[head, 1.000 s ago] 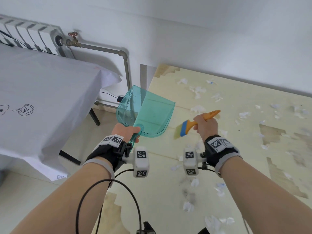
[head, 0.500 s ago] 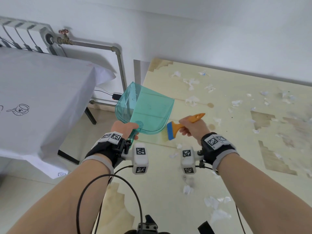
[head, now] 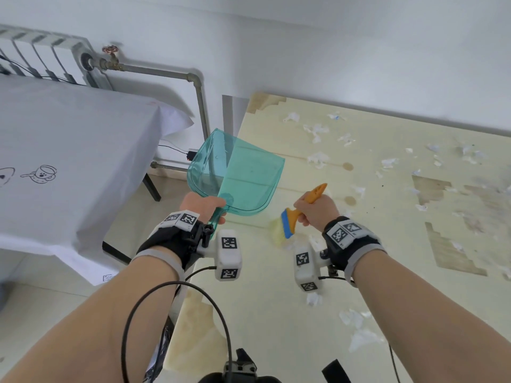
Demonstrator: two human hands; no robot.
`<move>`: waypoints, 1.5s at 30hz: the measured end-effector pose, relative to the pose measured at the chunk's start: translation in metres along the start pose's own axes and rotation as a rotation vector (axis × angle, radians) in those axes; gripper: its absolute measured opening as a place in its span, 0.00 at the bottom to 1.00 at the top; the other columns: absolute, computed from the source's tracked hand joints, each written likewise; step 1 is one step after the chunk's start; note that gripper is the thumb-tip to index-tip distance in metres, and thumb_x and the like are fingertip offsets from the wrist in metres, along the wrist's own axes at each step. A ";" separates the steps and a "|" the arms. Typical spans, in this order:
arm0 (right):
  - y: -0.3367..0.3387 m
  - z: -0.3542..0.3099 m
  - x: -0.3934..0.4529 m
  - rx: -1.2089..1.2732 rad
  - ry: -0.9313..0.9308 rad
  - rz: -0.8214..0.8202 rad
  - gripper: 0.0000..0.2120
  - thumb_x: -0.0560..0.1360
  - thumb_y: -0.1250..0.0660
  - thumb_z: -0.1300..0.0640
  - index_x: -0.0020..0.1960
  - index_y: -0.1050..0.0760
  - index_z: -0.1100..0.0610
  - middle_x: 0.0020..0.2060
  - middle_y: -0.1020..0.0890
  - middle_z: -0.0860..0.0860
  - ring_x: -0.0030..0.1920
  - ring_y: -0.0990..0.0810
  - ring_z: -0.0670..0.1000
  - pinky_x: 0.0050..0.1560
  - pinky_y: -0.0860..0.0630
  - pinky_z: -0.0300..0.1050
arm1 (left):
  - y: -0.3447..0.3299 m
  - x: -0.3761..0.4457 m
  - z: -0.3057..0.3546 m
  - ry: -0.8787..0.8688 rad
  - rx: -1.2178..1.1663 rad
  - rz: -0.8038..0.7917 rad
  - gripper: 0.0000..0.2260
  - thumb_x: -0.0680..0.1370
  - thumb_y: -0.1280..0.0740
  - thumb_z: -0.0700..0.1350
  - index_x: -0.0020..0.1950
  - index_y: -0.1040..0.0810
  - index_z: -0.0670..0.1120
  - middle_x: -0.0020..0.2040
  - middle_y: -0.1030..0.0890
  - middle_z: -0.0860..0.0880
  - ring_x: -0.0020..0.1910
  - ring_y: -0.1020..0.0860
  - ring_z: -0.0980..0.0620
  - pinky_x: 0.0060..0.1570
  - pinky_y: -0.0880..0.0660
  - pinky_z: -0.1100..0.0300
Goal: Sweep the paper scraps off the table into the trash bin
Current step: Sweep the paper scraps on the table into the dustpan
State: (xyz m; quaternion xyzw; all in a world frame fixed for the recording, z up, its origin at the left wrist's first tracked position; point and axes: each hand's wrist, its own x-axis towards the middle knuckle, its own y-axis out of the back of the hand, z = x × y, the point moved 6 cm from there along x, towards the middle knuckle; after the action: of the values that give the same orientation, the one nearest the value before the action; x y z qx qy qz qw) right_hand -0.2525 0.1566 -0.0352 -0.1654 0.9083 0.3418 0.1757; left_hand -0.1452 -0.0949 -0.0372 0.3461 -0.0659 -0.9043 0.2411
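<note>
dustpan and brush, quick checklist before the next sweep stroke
1. Left hand grips the dustpan handle: ok.
2. Right hand grips the brush handle: ok.
3. Brush bristles down at the table: ok.
4. Dustpan lip flush at the table edge: cannot tell; it looks raised.
5. Paper scraps still to sweep: ok, many remain.
6. Trash bin located: cannot tell, none in view.

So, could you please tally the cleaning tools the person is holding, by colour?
Teal: 1, the translucent dustpan, gripped by the left hand.
Orange and blue: 1, the hand brush, gripped by the right hand.
Total: 2 tools.
</note>
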 end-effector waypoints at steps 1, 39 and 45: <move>0.008 0.002 0.000 -0.085 -0.012 0.047 0.11 0.75 0.39 0.60 0.35 0.28 0.61 0.33 0.21 0.58 0.35 0.24 0.57 0.44 0.25 0.51 | 0.001 0.000 -0.002 -0.003 -0.001 -0.002 0.07 0.72 0.31 0.39 0.42 0.23 0.34 0.32 0.18 0.42 0.20 0.21 0.52 0.30 0.26 0.61; 0.015 0.052 -0.050 0.107 0.069 -0.257 0.05 0.76 0.34 0.60 0.42 0.23 0.59 0.28 0.20 0.53 0.27 0.24 0.49 0.28 0.28 0.35 | -0.027 -0.037 -0.052 0.030 -0.089 0.054 0.07 0.70 0.29 0.39 0.41 0.23 0.36 0.27 0.18 0.45 0.24 0.19 0.48 0.36 0.23 0.57; 0.065 0.071 -0.050 -0.083 0.080 0.084 0.12 0.76 0.38 0.58 0.34 0.28 0.57 0.28 0.23 0.52 0.30 0.26 0.52 0.44 0.25 0.50 | -0.024 -0.055 -0.071 0.050 -0.114 0.077 0.07 0.71 0.29 0.39 0.43 0.23 0.35 0.32 0.17 0.42 0.24 0.20 0.47 0.30 0.25 0.59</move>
State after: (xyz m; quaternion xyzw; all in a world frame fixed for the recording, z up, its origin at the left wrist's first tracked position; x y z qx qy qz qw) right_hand -0.2213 0.2602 -0.0273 -0.1476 0.9058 0.3793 0.1178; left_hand -0.0724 -0.0436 -0.0651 0.3515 -0.0217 -0.8876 0.2967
